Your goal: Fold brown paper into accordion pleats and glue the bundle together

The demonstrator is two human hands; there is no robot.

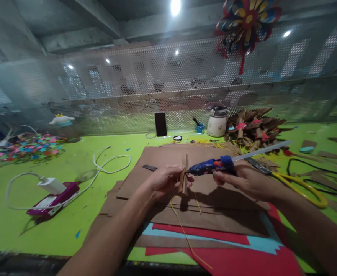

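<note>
Over a stack of brown paper sheets (pixel 157 153), my left hand (pixel 164 179) grips a small folded piece of brown paper (pixel 183 184) upright between thumb and fingers. A yellow string (pixel 182 226) trails down below it across the sheets. My right hand (pixel 243 177) is wrapped round a blue hot glue gun (pixel 211 166), whose nozzle meets or nearly meets the folded paper. From the gun's back end sticks a long translucent glue stick (pixel 262 150). A dark flat blade or ruler (pixel 149 167) lies just beyond my left hand.
Yellow-handled scissors (pixel 300 188) lie beside my right wrist. Finished brown paper pieces with red stars (pixel 254 126) pile up at the back right, near a white jar (pixel 216 123). On the left are a purple power strip (pixel 53 203), a white cable and colourful stars (pixel 30 147).
</note>
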